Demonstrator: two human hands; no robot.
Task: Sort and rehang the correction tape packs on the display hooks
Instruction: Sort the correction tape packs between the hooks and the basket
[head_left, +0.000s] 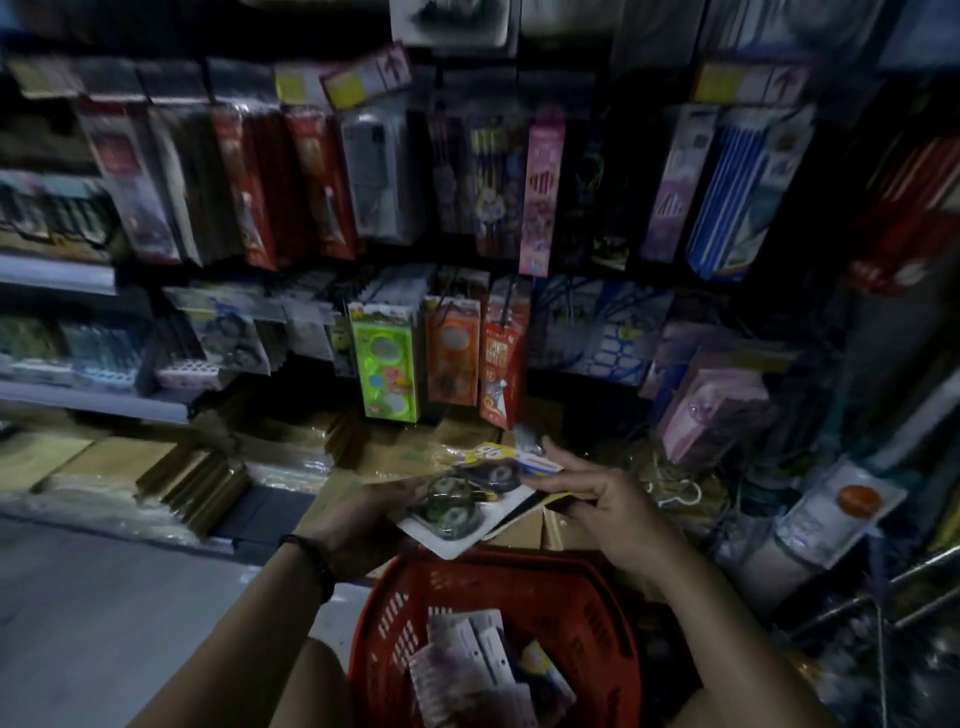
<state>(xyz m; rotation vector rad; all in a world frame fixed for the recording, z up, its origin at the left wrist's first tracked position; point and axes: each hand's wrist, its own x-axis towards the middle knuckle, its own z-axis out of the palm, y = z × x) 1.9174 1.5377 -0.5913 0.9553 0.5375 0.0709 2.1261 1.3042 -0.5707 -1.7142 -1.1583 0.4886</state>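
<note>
My left hand (363, 525) holds a stack of correction tape packs (467, 504) from below and the left, just above a red basket. The packs are white cards with dark round tape dispensers under clear blisters. My right hand (592, 499) grips the right side of the stack, thumb on a pack with a yellow and white header (504, 457). More white carded packs (483, 660) lie in the red basket (587, 603) below my hands. Display hooks with hanging packs (384, 358) stand on the wall ahead.
Rows of hanging stationery packs fill the dim wall above. Shelves with goods run along the left (78, 395). Brown boxes and wrapped bundles (208, 467) lie at the foot of the display. Metal rails and bagged items (831, 519) crowd the right. Grey floor lies at the lower left.
</note>
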